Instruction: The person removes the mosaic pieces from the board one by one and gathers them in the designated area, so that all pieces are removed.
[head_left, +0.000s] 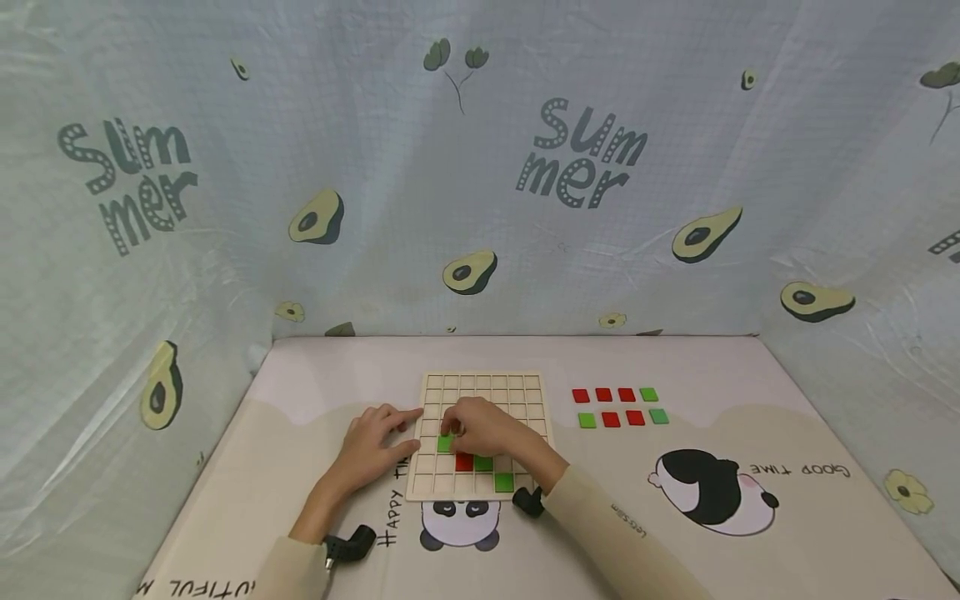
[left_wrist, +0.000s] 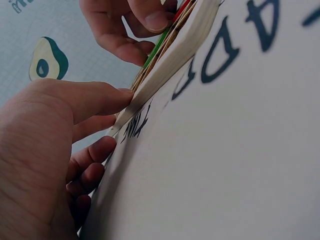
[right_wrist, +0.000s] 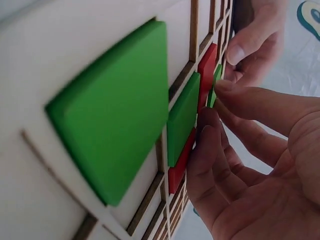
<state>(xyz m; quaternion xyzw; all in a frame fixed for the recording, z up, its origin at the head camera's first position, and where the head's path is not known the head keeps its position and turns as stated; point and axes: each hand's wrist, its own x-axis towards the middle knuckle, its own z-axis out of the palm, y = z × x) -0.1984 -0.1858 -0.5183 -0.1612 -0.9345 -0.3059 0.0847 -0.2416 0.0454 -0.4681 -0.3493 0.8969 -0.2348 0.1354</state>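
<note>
Grid board (head_left: 436, 484), pale wood, flat on the printed tablecloth (head_left: 337, 433), in front of the person and between the two hands. Head view: left hand (head_left: 369, 446), fingers relaxed and grasping nothing, thumb and forefinger against the board's left edge, presumably to stop it sliding; right hand (head_left: 480, 427), bent over the cells, fingertips at the leftmost green tile (head_left: 445, 444); nearby, one red tile (head_left: 464, 462), a middle green tile (head_left: 483, 464) and a lower green tile (head_left: 504, 482), each in its own cell, where the raised lines likely keep it from drifting. Right of the board, apart from it, loose tiles (head_left: 626, 395) in two rows of four, red and green mixed, probably spread so that each can be lifted singly. Left wrist view: left thumb on the board's rim, remaining fingers loosely bent beside it; a light brace rather than a grip, by the look of it. Right wrist view: right fingers curled about the leftmost green tile; whether they pinch it or merely touch it, cannot tell. Also here, a second red tile (right_wrist: 180, 166), bordering the middle green one.
</note>
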